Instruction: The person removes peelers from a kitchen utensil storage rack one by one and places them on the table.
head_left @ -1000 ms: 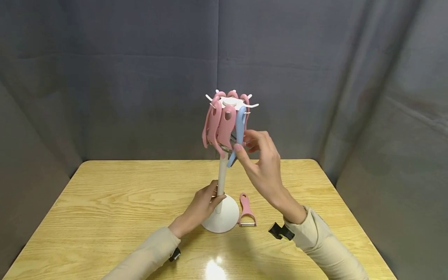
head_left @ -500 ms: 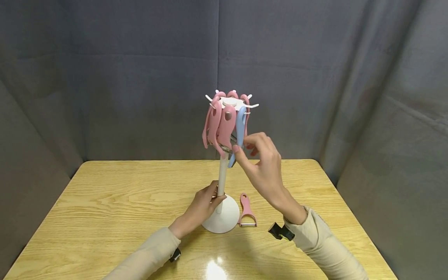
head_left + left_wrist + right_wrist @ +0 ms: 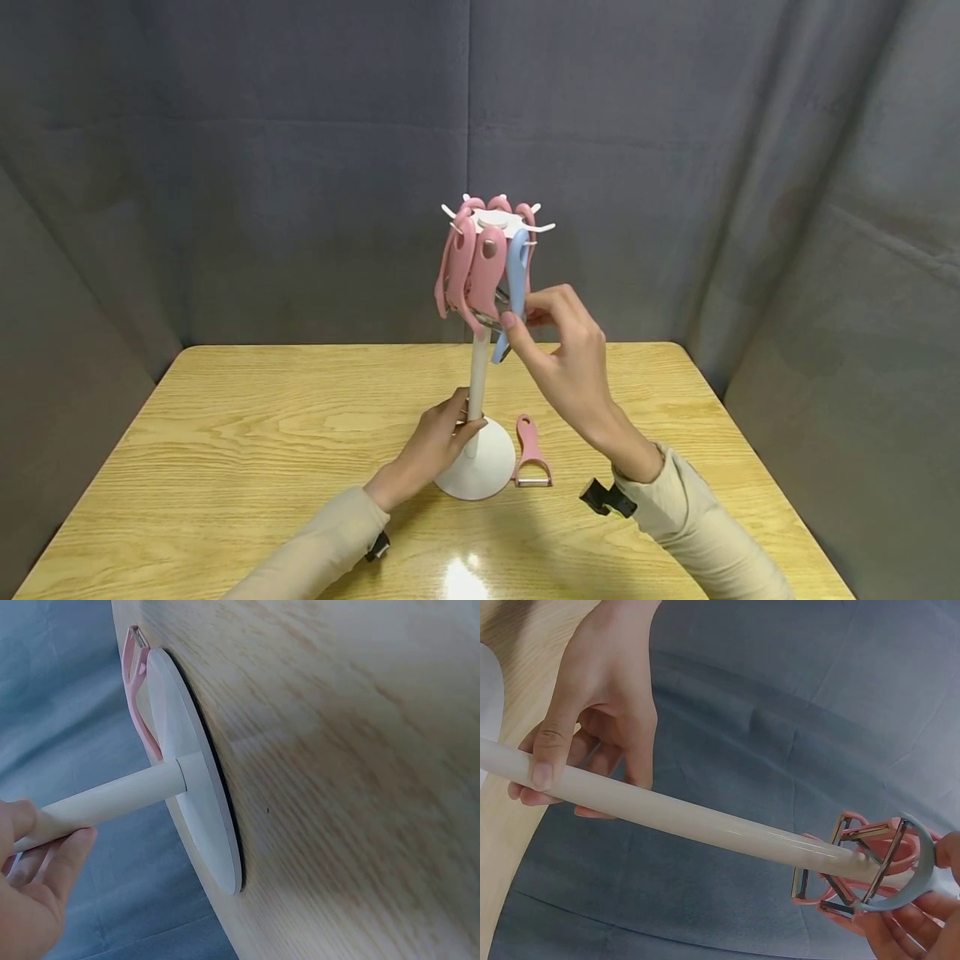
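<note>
My left hand grips the pole of a white stand just above its round base. In the left wrist view, thumb and fingers wrap that pole. Up at the stand's top, a blue peeler hangs by its handle from a white hook. My right hand pinches the lower part of this peeler between thumb and fingers. The right wrist view shows the peeler's blue curved frame and metal blade close by the pole. Several pink peelers hang on the neighbouring hooks, blades downward.
A pink peeler lies on the wooden table, right beside the stand's round base. White hooks stick out around the top. A grey curtain closes off the back and sides.
The lower end of the blue peeler has shifted slightly to the right with my right hand, which still pinches it. My left hand keeps its grip on the pole.
</note>
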`<move>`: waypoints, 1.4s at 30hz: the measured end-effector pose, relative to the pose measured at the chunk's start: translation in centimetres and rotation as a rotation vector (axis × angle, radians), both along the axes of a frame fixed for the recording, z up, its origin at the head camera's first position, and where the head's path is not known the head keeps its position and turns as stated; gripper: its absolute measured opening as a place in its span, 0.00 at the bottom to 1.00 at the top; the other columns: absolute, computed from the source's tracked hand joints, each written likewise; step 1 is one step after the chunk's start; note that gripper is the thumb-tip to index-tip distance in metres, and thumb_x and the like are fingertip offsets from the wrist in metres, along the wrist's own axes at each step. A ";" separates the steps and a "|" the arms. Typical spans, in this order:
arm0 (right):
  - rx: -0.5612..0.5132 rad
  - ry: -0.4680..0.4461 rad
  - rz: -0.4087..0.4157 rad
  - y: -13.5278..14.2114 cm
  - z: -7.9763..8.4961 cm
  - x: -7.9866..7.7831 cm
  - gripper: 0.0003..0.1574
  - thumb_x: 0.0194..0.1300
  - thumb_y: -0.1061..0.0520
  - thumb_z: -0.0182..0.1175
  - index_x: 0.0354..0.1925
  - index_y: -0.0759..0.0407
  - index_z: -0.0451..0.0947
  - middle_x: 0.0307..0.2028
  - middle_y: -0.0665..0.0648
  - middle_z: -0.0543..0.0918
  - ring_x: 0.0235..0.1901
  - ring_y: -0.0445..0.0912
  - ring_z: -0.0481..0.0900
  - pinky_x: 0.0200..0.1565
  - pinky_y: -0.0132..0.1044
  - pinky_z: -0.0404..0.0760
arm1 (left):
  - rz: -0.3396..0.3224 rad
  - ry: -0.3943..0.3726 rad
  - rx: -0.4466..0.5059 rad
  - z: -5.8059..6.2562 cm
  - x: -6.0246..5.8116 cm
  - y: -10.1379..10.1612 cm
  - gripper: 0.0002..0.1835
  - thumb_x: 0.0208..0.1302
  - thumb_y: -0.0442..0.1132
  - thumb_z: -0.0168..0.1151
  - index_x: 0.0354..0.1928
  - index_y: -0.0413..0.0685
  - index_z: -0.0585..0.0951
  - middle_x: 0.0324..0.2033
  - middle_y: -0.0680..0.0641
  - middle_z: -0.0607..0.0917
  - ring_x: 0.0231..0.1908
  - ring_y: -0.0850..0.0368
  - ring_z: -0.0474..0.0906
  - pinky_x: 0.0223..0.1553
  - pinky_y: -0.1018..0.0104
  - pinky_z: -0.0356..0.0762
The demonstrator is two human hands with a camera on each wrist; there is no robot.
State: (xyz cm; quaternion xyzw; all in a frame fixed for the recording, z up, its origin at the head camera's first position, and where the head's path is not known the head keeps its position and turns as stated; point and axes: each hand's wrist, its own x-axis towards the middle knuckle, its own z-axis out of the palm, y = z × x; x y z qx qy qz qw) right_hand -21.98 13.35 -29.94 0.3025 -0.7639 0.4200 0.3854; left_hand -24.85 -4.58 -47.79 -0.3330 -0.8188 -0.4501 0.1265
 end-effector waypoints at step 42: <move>-0.044 0.051 0.039 0.4 0.5 0.2 0.07 0.65 0.60 0.63 0.40 0.63 0.80 0.36 0.54 0.79 0.36 0.45 0.79 0.43 0.38 0.82 | -0.016 -0.022 0.012 -0.1 0.0 -0.1 0.17 0.70 0.32 0.60 0.57 0.38 0.70 0.42 0.41 0.83 0.44 0.52 0.84 0.44 0.69 0.82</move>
